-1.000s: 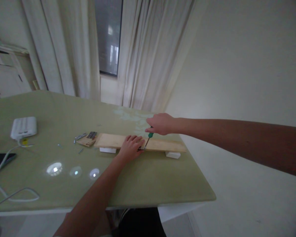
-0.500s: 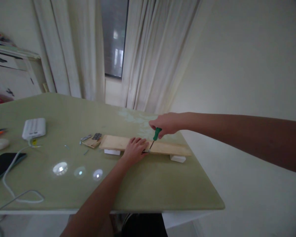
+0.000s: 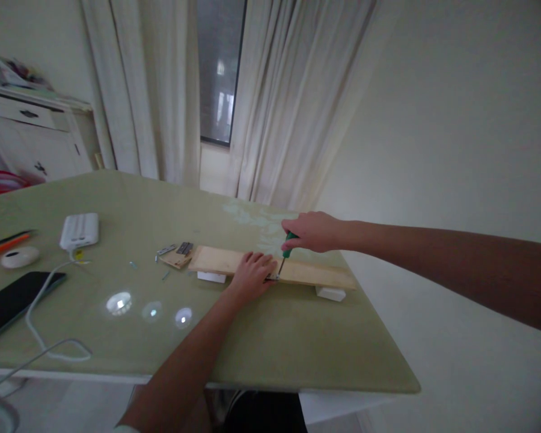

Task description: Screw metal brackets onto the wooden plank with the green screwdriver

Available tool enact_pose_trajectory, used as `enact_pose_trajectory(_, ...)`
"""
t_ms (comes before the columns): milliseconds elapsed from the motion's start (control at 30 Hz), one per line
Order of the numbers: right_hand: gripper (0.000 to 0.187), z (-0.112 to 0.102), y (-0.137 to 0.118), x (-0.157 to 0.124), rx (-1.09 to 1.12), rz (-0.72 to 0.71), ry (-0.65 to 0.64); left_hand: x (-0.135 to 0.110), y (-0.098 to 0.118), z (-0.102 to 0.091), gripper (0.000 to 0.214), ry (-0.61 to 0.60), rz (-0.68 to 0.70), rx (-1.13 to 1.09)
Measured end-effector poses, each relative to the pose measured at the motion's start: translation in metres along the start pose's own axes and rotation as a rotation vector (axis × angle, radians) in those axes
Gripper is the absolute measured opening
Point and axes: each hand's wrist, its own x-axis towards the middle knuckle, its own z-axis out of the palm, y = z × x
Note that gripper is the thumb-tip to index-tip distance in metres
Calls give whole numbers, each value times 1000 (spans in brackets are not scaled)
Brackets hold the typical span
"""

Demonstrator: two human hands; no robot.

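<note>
A long pale wooden board (image 3: pixel 318 273) lies across two white blocks (image 3: pixel 330 293) on the table. My left hand (image 3: pixel 252 276) grips the board near its middle, fingers bent over its top, beside a small metal hinge (image 3: pixel 274 278) at the near edge. My right hand (image 3: pixel 315 231) is closed round the green handle of a screwdriver (image 3: pixel 287 249), whose shaft slants down to the hinge. The tip's exact contact is too small to make out. Left of the board, more metal hinges (image 3: pixel 184 248) rest on a small piece of wood (image 3: pixel 175 260).
Loose screws (image 3: pixel 165 275) lie on the green tabletop (image 3: pixel 315 346). Further left are a white power bank (image 3: pixel 80 230) with a cable (image 3: pixel 35 319), a dark phone (image 3: pixel 18 304), a white rounded object (image 3: pixel 20 257) and an orange pen (image 3: pixel 6 245). A wall stands right of the table.
The view has shifted slightly, so everything sits further right. My right hand has turned on the screwdriver handle, which now stands steeper. My left hand keeps its place on the board.
</note>
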Motion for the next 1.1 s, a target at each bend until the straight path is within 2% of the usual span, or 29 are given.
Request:
enact_pose_trajectory(100,56,-2,-6,4,-15,101,-61,0,-1,1,50,-4,4,2)
enact_pose_trajectory(200,52,-8,-5,5,-21,-11,-139,0,-1,3,50,-6,1,2)
enact_pose_trajectory(300,49,-10,-4,5,-56,-61,-76,-1,-1,4,49,-2,-6,3)
enact_pose_trajectory(367,48,-9,-4,5,-68,13,-56,-1,-2,4,50,-2,-4,2)
enact_pose_trajectory(467,55,-6,-3,4,-51,95,-99,-1,-2,4,50,-1,-1,2)
enact_pose_trajectory(567,50,-7,0,2,-20,18,-130,0,-2,3,50,-2,-2,1)
enact_pose_trajectory(633,49,-7,0,2,-26,-18,-102,0,-1,2,50,-4,-3,0)
enact_pose_trajectory(733,49,-7,-1,4,-68,38,-58,0,0,0,51,-8,-3,0)
enact_pose_trajectory(833,56,-6,-1,6,-72,90,-92,-1,0,-1,51,-10,-5,4)
enact_pose_trajectory(933,49,-7,1,7,-35,41,-115,0,0,-1,51,-10,-10,9)
enact_pose_trajectory(1033,44,-6,2,7,-3,-24,-45,0,0,0,51,-10,-11,6)
enact_pose_trajectory(1100,44,-6,1,7,-14,-3,-4,0,1,-1,51,-13,-9,1)
